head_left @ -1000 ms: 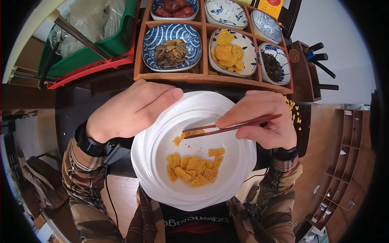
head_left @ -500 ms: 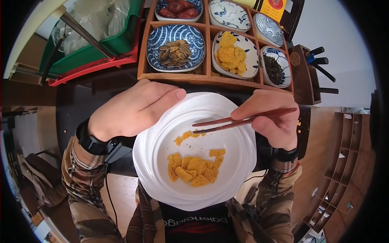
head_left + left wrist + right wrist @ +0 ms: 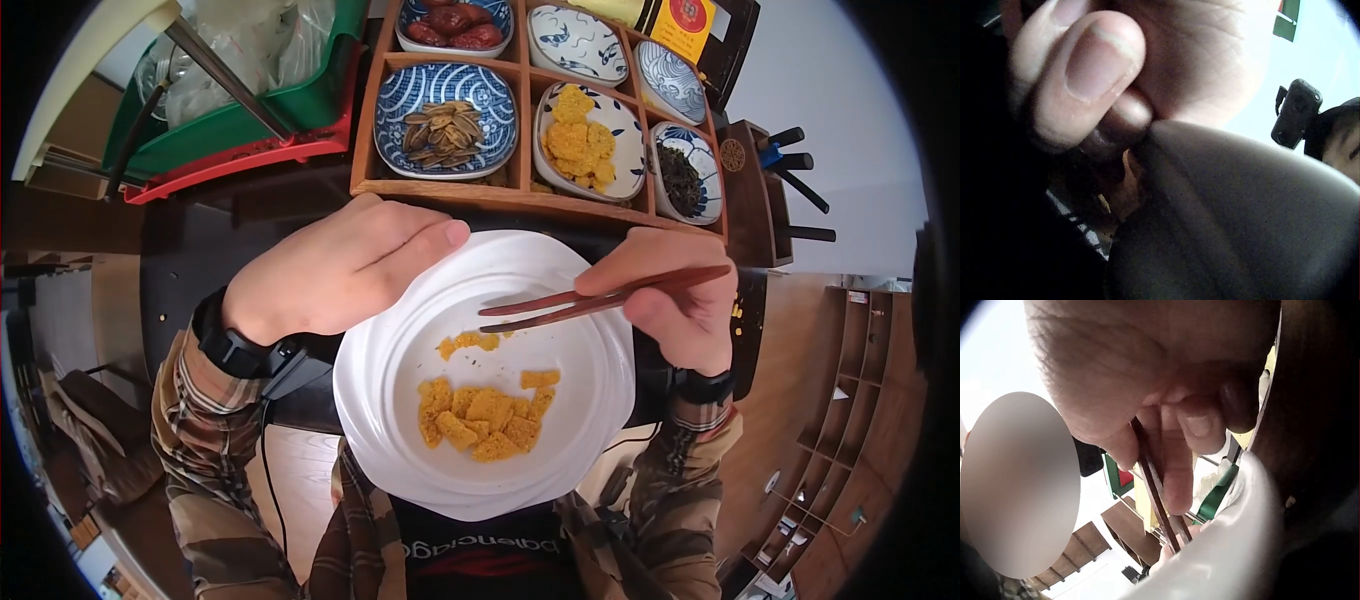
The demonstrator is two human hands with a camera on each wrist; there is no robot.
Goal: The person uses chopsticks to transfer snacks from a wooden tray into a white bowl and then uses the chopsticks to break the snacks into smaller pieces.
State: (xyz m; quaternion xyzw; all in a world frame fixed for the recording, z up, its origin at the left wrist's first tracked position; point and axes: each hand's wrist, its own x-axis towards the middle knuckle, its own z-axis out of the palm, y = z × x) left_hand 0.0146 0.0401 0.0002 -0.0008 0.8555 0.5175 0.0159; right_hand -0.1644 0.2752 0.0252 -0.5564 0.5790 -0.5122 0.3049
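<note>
A white bowl point(image 3: 590, 440) holds a cluster of yellow-orange pieces point(image 3: 489, 410), one piece point(image 3: 540, 379) to their right and a short row of crumbly bits point(image 3: 468, 343) above. My left hand point(image 3: 345, 265) grips the bowl's upper left rim; in the left wrist view its curled fingers point(image 3: 1094, 69) meet the bowl's edge point(image 3: 1241, 181). Dark red chopsticks point(image 3: 560, 305) are held in my right hand point(image 3: 672, 290) at the bowl's right side, their tips slightly apart over the bowl near the crumbly bits, nothing between them. The right wrist view shows the chopsticks point(image 3: 1159, 494) between thumb and fingers.
Behind the bowl stands a wooden divided tray point(image 3: 450, 196) with dishes of red dates point(image 3: 455, 25), seeds point(image 3: 440, 133), yellow pieces point(image 3: 578, 145) and dark leaves point(image 3: 679, 180). A green basket point(image 3: 225, 120) is at upper left, a wooden holder point(image 3: 750, 190) at right.
The right hand drew the chopsticks back to the right, away from the crumbly row, and they have since stayed nearly still. The left hand keeps its hold; the view has shifted slightly.
</note>
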